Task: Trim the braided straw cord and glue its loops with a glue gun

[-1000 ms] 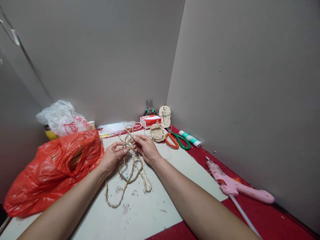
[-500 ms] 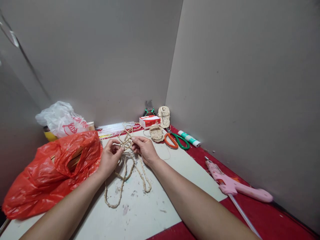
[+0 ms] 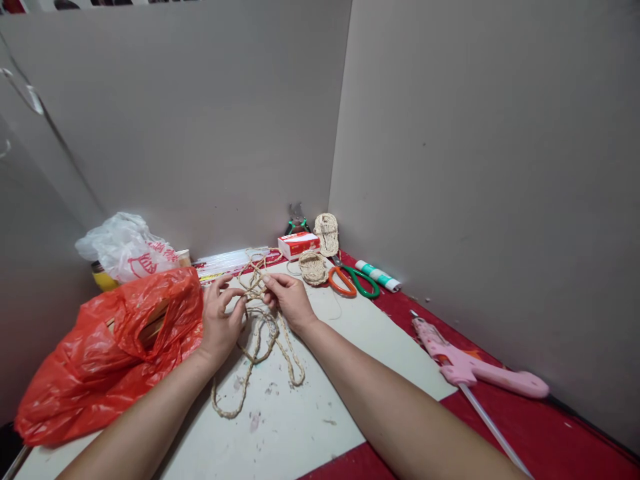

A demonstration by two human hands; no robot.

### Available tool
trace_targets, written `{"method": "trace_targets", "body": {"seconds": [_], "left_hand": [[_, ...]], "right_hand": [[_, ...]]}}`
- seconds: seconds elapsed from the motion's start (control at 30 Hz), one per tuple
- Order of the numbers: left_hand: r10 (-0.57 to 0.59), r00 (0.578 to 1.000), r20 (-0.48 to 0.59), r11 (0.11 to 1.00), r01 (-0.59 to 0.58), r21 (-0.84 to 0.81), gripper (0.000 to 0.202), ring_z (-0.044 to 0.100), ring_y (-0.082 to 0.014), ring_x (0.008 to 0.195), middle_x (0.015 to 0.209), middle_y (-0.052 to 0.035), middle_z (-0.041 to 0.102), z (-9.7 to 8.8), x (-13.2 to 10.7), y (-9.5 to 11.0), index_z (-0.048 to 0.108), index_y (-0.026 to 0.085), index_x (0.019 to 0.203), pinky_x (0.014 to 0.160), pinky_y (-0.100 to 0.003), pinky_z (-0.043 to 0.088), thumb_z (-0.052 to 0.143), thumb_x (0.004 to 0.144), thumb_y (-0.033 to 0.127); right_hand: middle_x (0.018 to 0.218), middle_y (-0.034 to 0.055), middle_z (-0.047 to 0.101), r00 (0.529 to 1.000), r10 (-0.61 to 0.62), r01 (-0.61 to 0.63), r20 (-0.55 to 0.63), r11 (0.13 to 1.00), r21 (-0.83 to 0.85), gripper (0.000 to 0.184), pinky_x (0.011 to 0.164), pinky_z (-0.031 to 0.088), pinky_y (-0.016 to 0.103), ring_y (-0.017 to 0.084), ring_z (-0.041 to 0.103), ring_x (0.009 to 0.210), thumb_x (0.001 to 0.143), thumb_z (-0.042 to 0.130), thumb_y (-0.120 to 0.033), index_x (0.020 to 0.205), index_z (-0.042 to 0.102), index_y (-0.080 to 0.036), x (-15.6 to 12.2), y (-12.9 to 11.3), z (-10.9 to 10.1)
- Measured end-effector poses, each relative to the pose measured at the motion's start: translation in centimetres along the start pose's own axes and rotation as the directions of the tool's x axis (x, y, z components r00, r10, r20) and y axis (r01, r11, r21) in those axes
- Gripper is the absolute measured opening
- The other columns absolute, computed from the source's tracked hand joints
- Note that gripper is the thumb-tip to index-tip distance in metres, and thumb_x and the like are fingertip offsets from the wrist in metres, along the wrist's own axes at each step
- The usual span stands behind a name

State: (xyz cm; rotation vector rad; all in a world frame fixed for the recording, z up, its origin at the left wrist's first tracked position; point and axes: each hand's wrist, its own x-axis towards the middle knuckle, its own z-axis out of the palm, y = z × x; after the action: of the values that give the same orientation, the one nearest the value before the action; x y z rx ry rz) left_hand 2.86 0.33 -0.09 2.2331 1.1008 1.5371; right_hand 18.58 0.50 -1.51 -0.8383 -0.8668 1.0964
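We look through one camera worn on the head, set above and behind the fingers [image 3: 225, 294], facing forward and down past them. We see them from fairly near, just left of and below the middle of our view, with the forearms [image 3: 380, 393] running in from the bottom edge. Beyond the fingers, our view reaches a corner between two grey walls [image 3: 215, 120].

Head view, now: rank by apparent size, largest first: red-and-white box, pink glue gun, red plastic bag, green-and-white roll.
1. Red plastic bag
2. Pink glue gun
3. Red-and-white box and green-and-white roll: too alike to rank; the roll is longer, the box taller-sided.
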Motion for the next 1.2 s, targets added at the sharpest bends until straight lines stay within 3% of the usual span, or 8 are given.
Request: {"method": "trace_targets", "body": {"seconds": [0.1,0.2,0.37,0.53,0.93,1.2], "left_hand": [[0.183,0.983,-0.022,0.983,-0.183,-0.005,0.011,0.054,-0.0240,0.106,0.109,-0.0080,0.063,-0.1,-0.2,0.1,0.066,0.021,0.087,0.095,-0.042,0.038,0.060,0.079,0.016],[0.209,0.977,0.043,0.971,-0.203,-0.123,0.012,0.061,-0.0190,0.087,0.089,-0.0049,0.067,0.2,-0.7,0.1,0.063,0.021,0.092,0.081,-0.034,0.048,0.057,0.082,0.017],[0.092,0.993,0.069,0.984,-0.080,-0.162,0.008,0.063,-0.0135,0.068,0.078,-0.0013,0.063,0.7,-1.0,0.1,0.058,0.020,0.093,0.066,-0.026,0.049,0.054,0.086,0.022],[-0.072,0.992,0.107,0.980,0.090,-0.179,0.013,0.060,-0.0117,0.062,0.069,0.0033,0.059,0.7,-0.8,0.5,0.053,0.020,0.096,0.062,-0.023,0.046,0.056,0.084,0.023],[-0.398,0.895,0.201,0.832,0.445,-0.330,0.016,0.052,-0.0092,0.048,0.058,0.0029,0.060,1.2,-0.5,1.4,0.053,0.017,0.076,0.048,-0.018,0.038,0.060,0.077,0.032],[-0.463,0.856,0.230,0.766,0.517,-0.381,0.018,0.045,-0.0068,0.042,0.056,0.0039,0.060,1.2,-0.5,1.9,0.052,0.018,0.079,0.044,-0.016,0.032,0.060,0.077,0.034]], "right_hand": [[0.048,-0.0036,0.056,1.000,0.016,-0.016,-0.007,1.000,0.003,0.029,0.037,0.034,0.018,0.008,0.050,0.041,0.063,0.074,-0.043,0.068,0.065,-0.016,0.1,0.1,-0.1],[0.054,-0.0028,0.059,0.999,0.031,-0.031,0.006,0.999,0.021,0.029,0.038,0.034,0.017,0.007,0.050,0.042,0.063,0.074,-0.043,0.066,0.064,-0.016,0.1,0.3,0.0],[0.061,-0.0001,0.065,0.997,0.061,-0.064,0.040,0.995,0.070,0.026,0.039,0.036,0.018,0.007,0.050,0.043,0.060,0.075,-0.038,0.066,0.066,-0.015,-0.3,-0.1,0.4],[0.067,-0.0006,0.068,0.998,0.062,-0.061,0.001,0.989,0.138,0.025,0.040,0.032,0.016,0.005,0.048,0.046,0.058,0.076,-0.029,0.077,0.066,-0.017,-0.3,-0.6,0.6],[0.078,0.0029,0.071,0.994,0.070,-0.082,0.079,0.983,0.164,0.028,0.044,0.033,0.018,0.006,0.048,0.051,0.062,0.075,-0.033,0.083,0.068,-0.017,-1.0,-1.5,0.9],[0.073,0.0000,0.068,0.996,0.030,-0.040,0.080,0.992,0.123,0.030,0.048,0.035,0.019,0.009,0.053,0.058,0.058,0.080,-0.029,0.083,0.069,-0.018,-1.0,-1.3,1.1]]}}
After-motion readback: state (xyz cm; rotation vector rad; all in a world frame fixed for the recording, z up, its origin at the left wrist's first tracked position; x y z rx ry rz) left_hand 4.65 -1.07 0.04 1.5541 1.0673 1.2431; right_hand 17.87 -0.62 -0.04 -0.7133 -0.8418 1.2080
